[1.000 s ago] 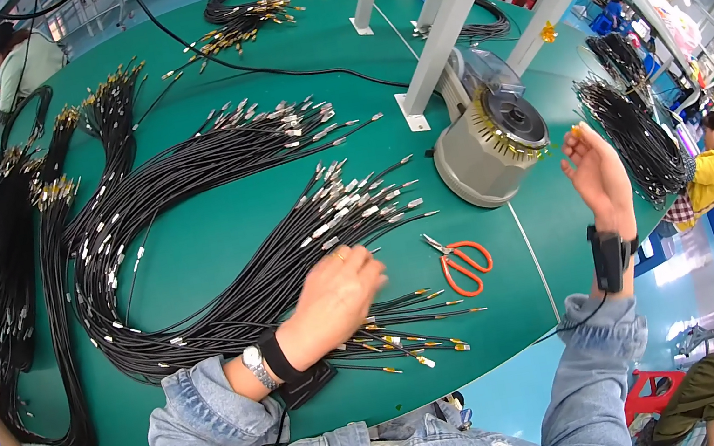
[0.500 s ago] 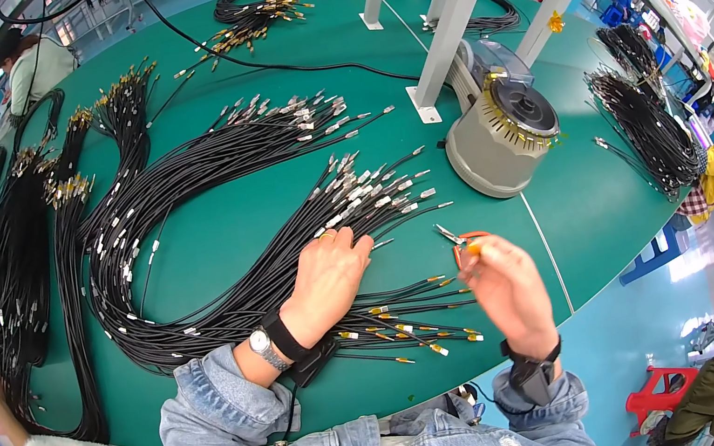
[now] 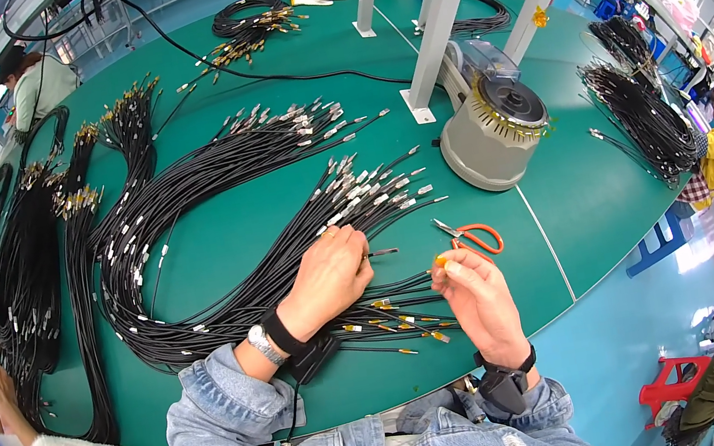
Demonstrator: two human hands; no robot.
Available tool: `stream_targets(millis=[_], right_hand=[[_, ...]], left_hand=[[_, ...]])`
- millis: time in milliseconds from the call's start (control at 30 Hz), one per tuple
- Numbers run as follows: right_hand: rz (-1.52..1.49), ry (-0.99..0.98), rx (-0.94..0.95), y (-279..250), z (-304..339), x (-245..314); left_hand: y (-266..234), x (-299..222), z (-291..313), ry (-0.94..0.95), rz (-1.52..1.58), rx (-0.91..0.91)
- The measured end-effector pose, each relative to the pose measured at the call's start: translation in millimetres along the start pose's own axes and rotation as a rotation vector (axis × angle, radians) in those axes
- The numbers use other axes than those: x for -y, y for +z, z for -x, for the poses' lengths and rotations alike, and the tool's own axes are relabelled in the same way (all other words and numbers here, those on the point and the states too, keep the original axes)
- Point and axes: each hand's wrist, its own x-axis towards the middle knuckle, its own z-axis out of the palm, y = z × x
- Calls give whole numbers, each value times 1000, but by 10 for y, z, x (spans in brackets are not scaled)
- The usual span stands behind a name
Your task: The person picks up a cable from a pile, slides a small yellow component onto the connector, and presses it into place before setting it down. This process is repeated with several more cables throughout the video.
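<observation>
A large bundle of black cables point(image 3: 180, 182) curves across the green table, its ends tipped with metal connectors and white tags. My left hand point(image 3: 327, 270) is closed at the near part of the bundle, with one dark cable end point(image 3: 383, 253) poking out past its fingertips. Between thumb and fingertips, my right hand point(image 3: 479, 292) pinches a small yellow piece of tape point(image 3: 441, 261). Orange-handled scissors point(image 3: 479, 238) lie just beyond that hand. Several cable ends with yellow wraps point(image 3: 382, 318) fan out between my two wrists.
A round tape dispenser point(image 3: 484, 145) with yellow strips around its rim stands beyond the scissors, beside grey metal posts point(image 3: 446, 24). More cable bundles lie at left point(image 3: 20, 270) and right point(image 3: 643, 123). A co-worker's hand point(image 3: 4, 400) shows at the left edge.
My right hand has moved left and slightly nearer to me with the yellow tape, uncovering the scissors. A cable end now sticks out from my left hand, which has stayed nearly in place.
</observation>
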Motion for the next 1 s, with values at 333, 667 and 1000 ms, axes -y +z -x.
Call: stream_targets(millis=[333, 667, 1000], right_hand=[[626, -349, -69, 87, -374, -279], [1043, -365, -75, 52, -436, -425], [851, -293, -66, 42, -447, -470]], left_hand=[[-184, -40, 51, -70, 142, -25], [-120, -5, -3, 65, -157, 168], [5, 33, -51, 125, 98, 168]])
